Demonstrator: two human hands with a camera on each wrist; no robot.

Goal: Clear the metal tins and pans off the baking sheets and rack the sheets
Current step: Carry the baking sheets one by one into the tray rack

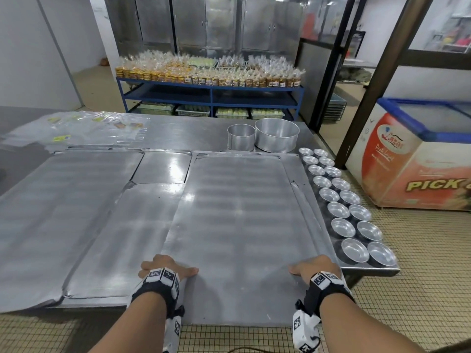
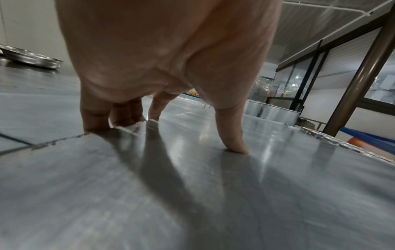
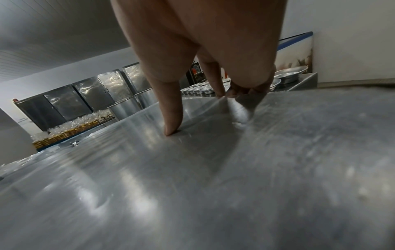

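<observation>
A large flat baking sheet (image 1: 242, 212) lies at the right of the steel table (image 1: 163, 166), its near end hanging over the front edge. My left hand (image 1: 163, 266) grips its left edge and my right hand (image 1: 313, 267) grips its right edge. In the left wrist view the thumb presses on top of the sheet (image 2: 192, 194) while the fingers (image 2: 96, 121) curl over the rim. The right wrist view shows the same hold on the sheet (image 3: 192, 186). Small round tins (image 1: 354, 212) stand in two rows along the table's right edge. Two round pans (image 1: 276, 135) stand at the back.
Two more bare sheets (image 1: 58, 207) (image 1: 132, 233) lie to the left. Clear plastic bags (image 1: 84, 126) lie at the back left. A chest freezer (image 1: 413, 159) stands on the tiled floor to the right. A blue shelf (image 1: 211, 90) of packed goods stands behind the table.
</observation>
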